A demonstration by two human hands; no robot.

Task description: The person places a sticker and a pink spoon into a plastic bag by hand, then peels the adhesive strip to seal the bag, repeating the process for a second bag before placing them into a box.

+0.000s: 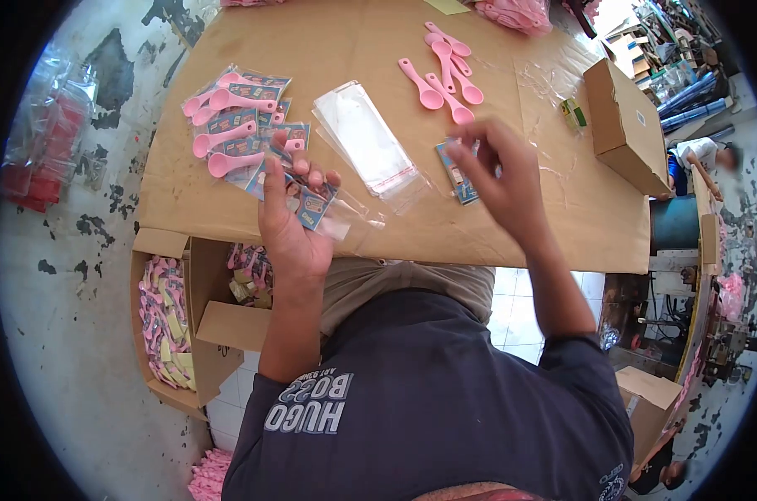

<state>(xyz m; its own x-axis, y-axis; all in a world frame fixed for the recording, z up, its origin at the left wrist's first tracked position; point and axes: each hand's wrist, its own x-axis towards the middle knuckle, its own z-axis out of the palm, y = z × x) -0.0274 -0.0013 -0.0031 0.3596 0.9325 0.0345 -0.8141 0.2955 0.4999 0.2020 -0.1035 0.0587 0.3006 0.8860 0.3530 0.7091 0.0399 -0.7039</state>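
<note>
My left hand [299, 219] is closed on a clear plastic bag [357, 219] with a blue printed card [314, 209] inside it, over the table's near edge. Just beyond it, pink spoons [232, 161] in bags with blue cards lie overlapped in a pile. My right hand [503, 167] is slightly blurred, its fingers bent and thumb apart, with nothing visible in it. It hovers over a small stack of blue cards [458, 175], partly covering it. Past its fingertips lie several loose pink spoons [441, 71]. Between my hands is a stack of empty clear bags [366, 138].
A brown paper-covered table [562, 225] spreads before me. A closed cardboard box [629, 129] stands at its right, beside a small green-yellow object [573, 114]. Below left, an open carton [165, 321] holds many packed spoons. Another person [704, 159] is at the far right.
</note>
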